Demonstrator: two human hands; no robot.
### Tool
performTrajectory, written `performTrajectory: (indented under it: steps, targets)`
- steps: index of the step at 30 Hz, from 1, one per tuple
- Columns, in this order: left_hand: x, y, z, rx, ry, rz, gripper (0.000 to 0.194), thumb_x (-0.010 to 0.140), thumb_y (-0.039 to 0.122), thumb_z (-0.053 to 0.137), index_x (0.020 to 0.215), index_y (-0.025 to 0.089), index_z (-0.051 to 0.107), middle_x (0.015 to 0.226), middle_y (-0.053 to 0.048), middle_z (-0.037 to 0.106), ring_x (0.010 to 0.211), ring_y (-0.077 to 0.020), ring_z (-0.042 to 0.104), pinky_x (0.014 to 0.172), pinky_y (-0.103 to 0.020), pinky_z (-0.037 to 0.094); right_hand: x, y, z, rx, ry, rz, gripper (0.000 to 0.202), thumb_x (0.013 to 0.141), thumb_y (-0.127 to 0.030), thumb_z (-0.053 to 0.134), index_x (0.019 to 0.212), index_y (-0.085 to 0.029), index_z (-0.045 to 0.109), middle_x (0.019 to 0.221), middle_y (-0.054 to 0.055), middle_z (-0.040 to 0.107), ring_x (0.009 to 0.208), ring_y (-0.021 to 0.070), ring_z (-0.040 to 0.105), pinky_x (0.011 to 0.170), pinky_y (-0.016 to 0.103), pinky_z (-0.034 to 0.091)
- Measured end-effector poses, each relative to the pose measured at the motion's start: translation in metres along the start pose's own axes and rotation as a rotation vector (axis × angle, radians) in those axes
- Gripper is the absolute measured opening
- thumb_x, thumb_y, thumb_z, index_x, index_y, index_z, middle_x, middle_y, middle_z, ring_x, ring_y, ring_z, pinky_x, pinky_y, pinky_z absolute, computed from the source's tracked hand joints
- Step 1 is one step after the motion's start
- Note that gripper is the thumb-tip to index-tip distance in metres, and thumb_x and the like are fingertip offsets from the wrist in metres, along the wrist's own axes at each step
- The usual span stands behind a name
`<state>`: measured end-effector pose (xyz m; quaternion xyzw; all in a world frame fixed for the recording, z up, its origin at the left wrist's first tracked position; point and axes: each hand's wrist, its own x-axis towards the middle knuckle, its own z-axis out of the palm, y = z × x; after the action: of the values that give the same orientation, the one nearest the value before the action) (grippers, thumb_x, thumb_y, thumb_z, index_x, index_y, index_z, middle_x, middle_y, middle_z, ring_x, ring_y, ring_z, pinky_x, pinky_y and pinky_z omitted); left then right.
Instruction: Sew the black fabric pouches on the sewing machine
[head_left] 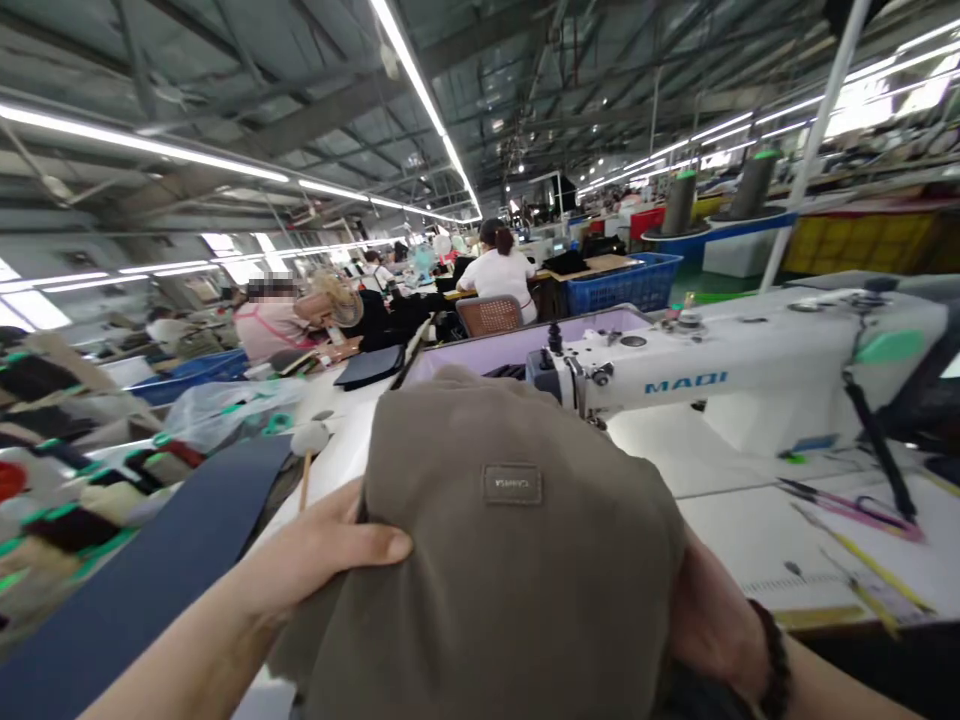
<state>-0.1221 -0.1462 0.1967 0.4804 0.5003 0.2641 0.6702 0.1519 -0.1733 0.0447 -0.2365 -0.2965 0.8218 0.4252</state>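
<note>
A large grey-brown fabric piece (495,580) is held up in front of me, bulging and softly folded. It carries a small stitched label patch (511,484) whose lettering appears upside down. My left hand (337,545) grips its left side, thumb on the front and fingers hidden behind. On the right side, my right hand (712,610) is closed on the fabric, its fingers mostly out of sight behind the edge. Just beyond the piece stands a white sewing machine (750,350), whose needle area is partly covered by the cloth.
Scissors with pink handles (847,505) and a yellow measuring tape (877,570) lie on the right of the machine table. Dark blue fabric (165,540) and thread cones (75,520) are at left. A lilac-lined bin (525,345) sits behind; co-workers (499,270) sit farther off.
</note>
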Motion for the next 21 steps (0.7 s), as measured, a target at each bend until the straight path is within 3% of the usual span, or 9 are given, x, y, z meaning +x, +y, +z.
performTrajectory:
  steps: [3, 6, 8, 11, 15, 18, 21]
  targets:
    - [0.028, -0.029, 0.025, 0.052, -0.125, 0.007, 0.05, 0.06, 0.022, 0.068, 0.107, 0.017, 0.052, 0.101, -0.006, 0.064, 0.091, -0.0282, 0.06, 0.081, -0.04, 0.047, -0.043, -0.006, -0.029, 0.083, 0.143, -0.01, 0.065, 0.065, -0.076, 0.037, 0.094, -0.023, 0.063, 0.107, 0.006, 0.062, 0.112, 0.0251, 0.047, 0.101, 0.043, 0.024]
    - [0.058, -0.059, 0.062, 0.089, -0.227, 0.103, 0.043, 0.061, 0.02, 0.067, 0.102, 0.016, 0.055, 0.104, -0.006, 0.063, 0.097, -0.0268, 0.058, 0.085, -0.039, 0.045, -0.085, -0.011, -0.063, 0.052, 0.367, -0.036, 0.06, 0.057, -0.074, 0.051, 0.087, -0.024, 0.064, 0.109, 0.006, 0.061, 0.113, 0.0273, 0.046, 0.099, 0.042, 0.03]
    - [0.078, -0.075, 0.089, 0.072, -0.259, 0.134, 0.045, 0.059, 0.016, 0.067, 0.102, 0.015, 0.055, 0.104, -0.007, 0.063, 0.098, -0.0264, 0.057, 0.086, -0.039, 0.044, -0.108, -0.019, -0.082, 0.016, 0.58, -0.094, 0.05, 0.053, -0.065, 0.063, 0.083, -0.024, 0.065, 0.109, 0.004, 0.062, 0.112, 0.0261, 0.047, 0.096, 0.037, 0.037]
    - [0.109, -0.091, 0.129, -0.06, -0.32, 0.075, 0.046, 0.052, 0.014, 0.069, 0.097, 0.012, 0.058, 0.099, -0.01, 0.065, 0.095, -0.028, 0.058, 0.087, -0.041, 0.043, -0.128, -0.043, -0.099, -0.122, 0.855, -0.12, 0.037, 0.056, -0.04, 0.072, 0.089, -0.026, 0.063, 0.105, 0.003, 0.063, 0.104, 0.024, 0.054, 0.088, 0.033, 0.046]
    - [0.152, -0.1, 0.166, -0.281, -0.36, -0.007, 0.041, 0.05, 0.012, 0.073, 0.09, 0.013, 0.061, 0.094, -0.01, 0.066, 0.089, -0.0254, 0.061, 0.088, -0.04, 0.043, -0.125, -0.086, -0.102, -0.318, 0.994, 0.013, 0.045, 0.06, -0.029, 0.071, 0.103, -0.023, 0.057, 0.095, 0.007, 0.067, 0.088, 0.026, 0.061, 0.078, 0.036, 0.051]
    - [0.18, -0.102, 0.179, -0.424, -0.295, -0.084, 0.034, 0.057, 0.017, 0.073, 0.089, 0.012, 0.062, 0.087, -0.011, 0.067, 0.081, -0.0233, 0.064, 0.084, -0.039, 0.046, -0.108, -0.113, -0.104, -0.453, 0.948, 0.013, 0.034, 0.066, -0.032, 0.067, 0.098, -0.022, 0.059, 0.089, 0.01, 0.067, 0.082, 0.0251, 0.063, 0.072, 0.033, 0.051]
    - [0.2, -0.105, 0.181, -0.517, -0.219, -0.133, 0.021, 0.07, 0.023, 0.066, 0.086, 0.009, 0.062, 0.079, -0.013, 0.067, 0.074, -0.0216, 0.065, 0.08, -0.037, 0.049, -0.085, -0.131, -0.113, -0.695, 0.884, -0.052, 0.033, 0.062, -0.031, 0.068, 0.092, -0.02, 0.06, 0.083, 0.009, 0.068, 0.076, 0.0256, 0.064, 0.069, 0.037, 0.051]
